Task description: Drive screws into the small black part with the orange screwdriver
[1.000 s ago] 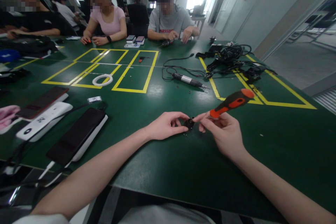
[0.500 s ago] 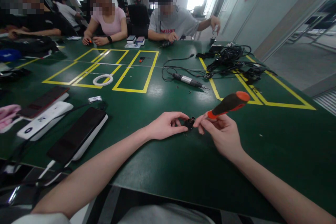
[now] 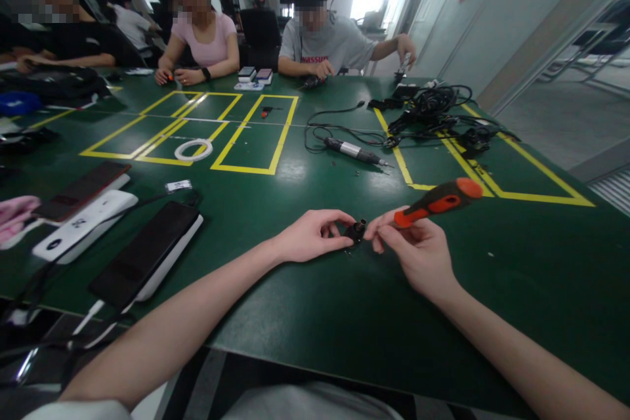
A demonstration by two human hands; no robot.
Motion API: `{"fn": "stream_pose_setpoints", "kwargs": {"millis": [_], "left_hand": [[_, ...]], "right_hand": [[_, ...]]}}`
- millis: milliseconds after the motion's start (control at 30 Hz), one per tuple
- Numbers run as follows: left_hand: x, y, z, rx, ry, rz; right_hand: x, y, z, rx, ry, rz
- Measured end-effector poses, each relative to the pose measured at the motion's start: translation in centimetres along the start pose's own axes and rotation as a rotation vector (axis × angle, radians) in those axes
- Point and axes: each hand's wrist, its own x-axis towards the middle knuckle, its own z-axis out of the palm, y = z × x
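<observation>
Green and broad, the desk (image 3: 305, 315) spreads before the person, marked off with yellow tape (image 3: 273, 161) beyond the hands. Both forearms reach in from the lower corners and converge near the middle. The left hand (image 3: 315, 236) lies low with its side close to the desk, wrist nearly straight, thumb and forefinger closed in a pinch on a small black part (image 3: 352, 233), the other fingers curled beneath. This part sits on the desk between the two hands, a short copper-coloured tube (image 3: 362, 224) standing up from it at a slant, with tiny bits (image 3: 348, 252) just beside it. The right hand (image 3: 420, 246) is bent inward and half curled around an orange-and-black screwdriver (image 3: 438, 201), whose handle slopes up and out to the right across the forefinger; its shaft cannot be made out. The fingertips point at the part, though whether they touch it cannot be told.

Compared with half a second ago, the screwdriver handle has tipped further right and lower, while the left hand has kept its place. One second ago the right forefinger was over the part; now it sits just to the side. Across the desk, a co-worker's hand (image 3: 406, 50) has gone out sideways and come down near the cables (image 3: 438, 108).
</observation>
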Motion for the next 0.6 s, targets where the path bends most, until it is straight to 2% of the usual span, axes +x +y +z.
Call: {"fn": "stream_pose_setpoints", "kwargs": {"millis": [267, 500, 600], "left_hand": [[0.03, -0.04, -0.05, 0.005, -0.008, 0.007], [-0.02, 0.02, 0.01, 0.013, -0.005, 0.022], [-0.03, 0.09, 0.01, 0.017, -0.001, 0.015]], "right_hand": [[0.19, -0.23, -0.55, -0.112, 0.005, -0.013], [0.08, -0.06, -0.07, 0.077, -0.036, -0.013], [0.06, 0.03, -0.1, 0.068, -0.021, -0.011]]}}
